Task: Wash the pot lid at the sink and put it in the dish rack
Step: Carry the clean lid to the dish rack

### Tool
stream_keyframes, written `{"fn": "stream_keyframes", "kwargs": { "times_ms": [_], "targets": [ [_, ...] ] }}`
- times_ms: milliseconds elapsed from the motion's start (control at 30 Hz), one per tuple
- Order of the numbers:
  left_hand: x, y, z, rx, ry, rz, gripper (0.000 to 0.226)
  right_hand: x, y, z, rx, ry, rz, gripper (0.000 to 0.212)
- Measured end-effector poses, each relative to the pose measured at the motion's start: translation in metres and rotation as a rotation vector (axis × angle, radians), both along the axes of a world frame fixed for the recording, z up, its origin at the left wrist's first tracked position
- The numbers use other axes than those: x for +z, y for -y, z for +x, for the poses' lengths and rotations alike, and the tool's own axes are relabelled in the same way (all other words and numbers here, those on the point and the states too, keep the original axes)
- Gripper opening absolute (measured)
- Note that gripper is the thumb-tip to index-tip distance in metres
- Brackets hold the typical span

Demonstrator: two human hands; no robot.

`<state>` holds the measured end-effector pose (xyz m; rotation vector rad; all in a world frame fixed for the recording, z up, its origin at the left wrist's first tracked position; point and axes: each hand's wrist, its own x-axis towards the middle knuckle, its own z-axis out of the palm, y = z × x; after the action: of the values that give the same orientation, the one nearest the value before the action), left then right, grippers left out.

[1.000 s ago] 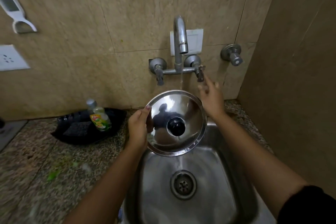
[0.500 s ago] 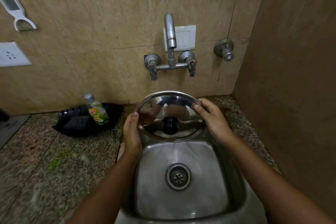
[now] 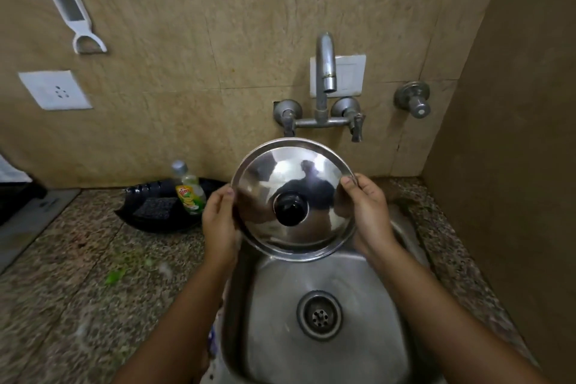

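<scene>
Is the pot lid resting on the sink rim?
Cannot tell. In the head view both hands hold the pot lid, whose lower edge overlaps the sink rim, showing no clear gap or contact.

Wall, left: white plastic peeler-grater (image 3: 64, 3), hung at a slant, blade end down. Below it, white socket plate (image 3: 55, 90).

Wall, centre: white switch plate (image 3: 349, 75), partly behind the tap spout.

Wall, right: single round metal valve knob (image 3: 414, 99), apart from the mixer tap.

Tabletop (image 3: 62, 274): speckled granite, with a few green scraps (image 3: 116, 276) near its middle.

Black shallow tray (image 3: 149, 221), on the tabletop against the wall. Contents: dish-soap bottle (image 3: 188, 188), clear with yellow label and grey cap, standing upright; dark scrub pad (image 3: 152, 209), lying just beside the bottle.

Far left edge: dark object (image 3: 15, 196), cut off by the frame, identity unclear.
</scene>
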<state>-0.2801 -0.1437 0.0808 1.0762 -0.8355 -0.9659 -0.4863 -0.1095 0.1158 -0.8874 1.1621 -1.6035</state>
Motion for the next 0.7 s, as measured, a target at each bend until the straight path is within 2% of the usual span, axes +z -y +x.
{"fn": "stream_keyframes", "kwargs": {
  "times_ms": [133, 233, 400, 533, 700],
  "targets": [
    [0.007, 0.02, 0.072, 0.12, -0.009, 0.028, 0.018, 0.003, 0.017, 0.072, -0.031, 0.176, 0.072, 0.027],
    [0.011, 0.029, 0.143, 0.152, 0.006, 0.061, 0.027, 0.013, 0.038, 0.139, -0.017, 0.237, 0.14, 0.028],
    [0.039, 0.039, 0.273, 0.22, 0.055, 0.027, 0.017, 0.026, 0.066, 0.263, -0.023, 0.377, 0.192, 0.032],
    [0.069, 0.047, 0.376, 0.25, 0.088, 0.04, 0.019, 0.044, 0.088, 0.355, 0.016, 0.404, 0.217, 0.026],
    [0.113, 0.055, 0.476, 0.228, 0.204, 0.124, 0.019, 0.072, 0.13, 0.46, 0.078, 0.327, 0.166, 0.022]
  ]
}}
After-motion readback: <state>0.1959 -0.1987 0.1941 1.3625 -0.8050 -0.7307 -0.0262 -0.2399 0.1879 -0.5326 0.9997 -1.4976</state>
